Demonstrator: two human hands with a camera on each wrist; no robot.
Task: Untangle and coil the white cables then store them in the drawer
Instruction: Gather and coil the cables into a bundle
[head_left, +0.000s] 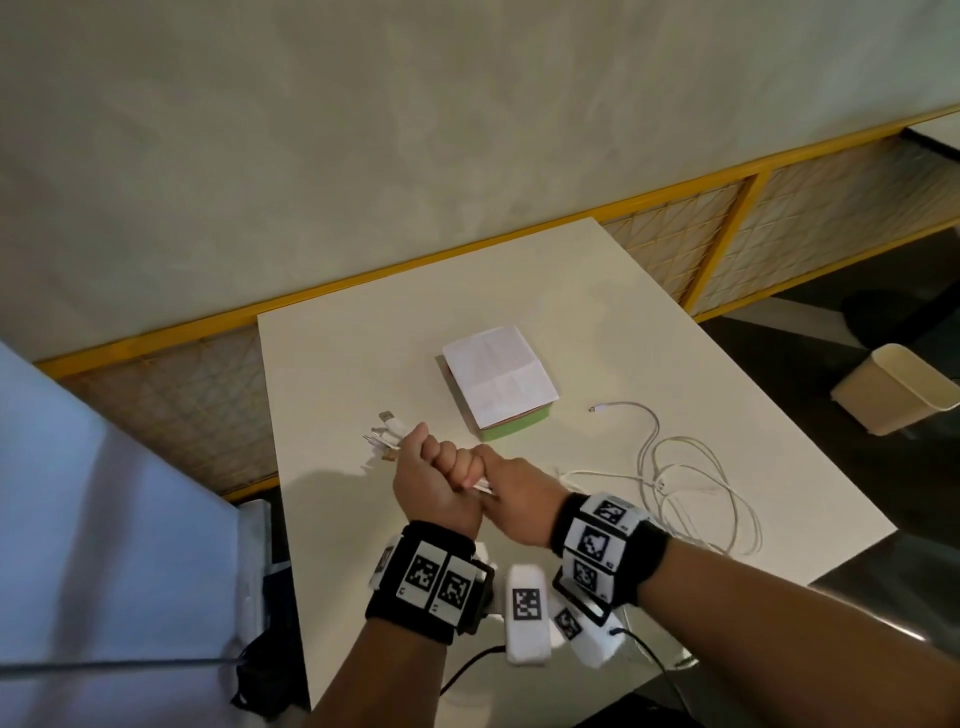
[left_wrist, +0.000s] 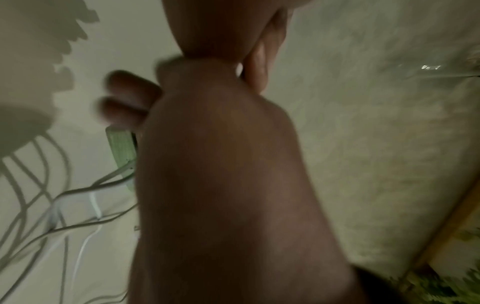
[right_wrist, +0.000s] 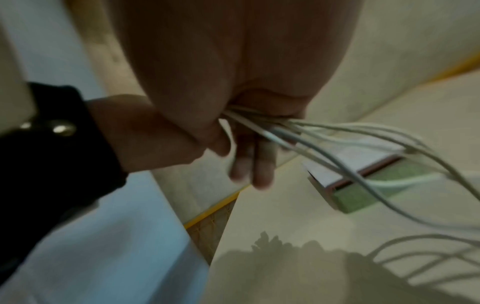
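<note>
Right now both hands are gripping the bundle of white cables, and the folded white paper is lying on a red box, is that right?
Not quite. The head view shows the folded white paper on a green box, not red. The left hand and right hand do grip the bundle of white cables.

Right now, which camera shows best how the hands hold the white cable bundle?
The right wrist view: the white cables fan out from the gripping fist. The head view shows only plug ends past the left hand. The left wrist view blurs them.
</note>
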